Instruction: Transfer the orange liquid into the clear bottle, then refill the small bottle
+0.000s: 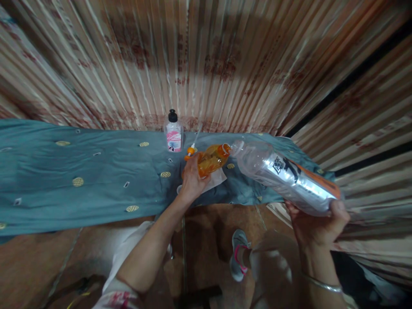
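Observation:
My left hand (193, 180) is wrapped round a small amber bottle (213, 159), tilted with its open neck pointing up and right. In my right hand (318, 223) lies a large clear plastic bottle (273, 169) with a silver and orange label, its base gripped and its neck slanting down to the left. The two bottle mouths meet or nearly meet; I cannot tell whether they touch. Just beyond my left hand an orange pump top (190, 152) with a clear tube rests on the cloth. A white sheet (216, 180), perhaps paper, lies under the amber bottle.
A clear pump bottle (174, 136) with a black cap and pink label stands near the back edge. Teal patterned cloth (106, 171) covers the narrow table. Pleated curtains (180, 64) hang behind it and on the right. My shoe (238, 255) is on the tiled floor below.

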{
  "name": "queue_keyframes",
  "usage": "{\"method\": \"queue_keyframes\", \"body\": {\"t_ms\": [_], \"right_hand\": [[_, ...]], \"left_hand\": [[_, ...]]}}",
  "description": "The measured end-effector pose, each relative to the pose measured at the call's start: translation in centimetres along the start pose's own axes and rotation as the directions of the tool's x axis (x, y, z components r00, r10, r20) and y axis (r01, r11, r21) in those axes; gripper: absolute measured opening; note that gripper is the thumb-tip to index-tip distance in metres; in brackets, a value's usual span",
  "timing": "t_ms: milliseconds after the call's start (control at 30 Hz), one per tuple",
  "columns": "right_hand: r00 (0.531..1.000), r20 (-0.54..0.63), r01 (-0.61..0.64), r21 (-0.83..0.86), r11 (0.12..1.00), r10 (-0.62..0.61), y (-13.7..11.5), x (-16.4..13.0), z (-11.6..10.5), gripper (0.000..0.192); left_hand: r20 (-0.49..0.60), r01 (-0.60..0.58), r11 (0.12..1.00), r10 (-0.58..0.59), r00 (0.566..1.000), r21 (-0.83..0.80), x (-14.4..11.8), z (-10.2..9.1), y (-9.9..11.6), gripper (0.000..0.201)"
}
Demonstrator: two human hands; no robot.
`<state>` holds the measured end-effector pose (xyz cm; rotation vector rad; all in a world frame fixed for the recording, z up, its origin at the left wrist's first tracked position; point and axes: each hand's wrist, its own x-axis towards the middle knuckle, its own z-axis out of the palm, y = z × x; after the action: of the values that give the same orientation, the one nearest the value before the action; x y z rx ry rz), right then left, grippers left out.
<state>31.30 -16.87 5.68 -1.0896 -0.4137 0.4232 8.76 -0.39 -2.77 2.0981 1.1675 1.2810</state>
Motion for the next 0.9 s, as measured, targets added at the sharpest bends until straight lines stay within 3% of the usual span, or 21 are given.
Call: {"method": "queue_keyframes", "body": {"t_ms": [433, 900], "right_hand": [[1.000, -0.020, 0.010, -0.020, 1.000, -0.010, -0.19, 0.00, 0.02, 0.055], [0.999, 0.036, 0.026, -0.015, 1.000, -0.026, 0.09, 0.49, -0.79, 0.053]], "left_hand": [[-0.020, -0.021, 1.000, 0.021, 1.000, -0.023, -0.18, 0.62, -0.19, 0.073], [-0.020, -0.008, 1.000, 0.007, 1.000, -0.028, -0.16, 0.83, -0.07, 0.071]]}}
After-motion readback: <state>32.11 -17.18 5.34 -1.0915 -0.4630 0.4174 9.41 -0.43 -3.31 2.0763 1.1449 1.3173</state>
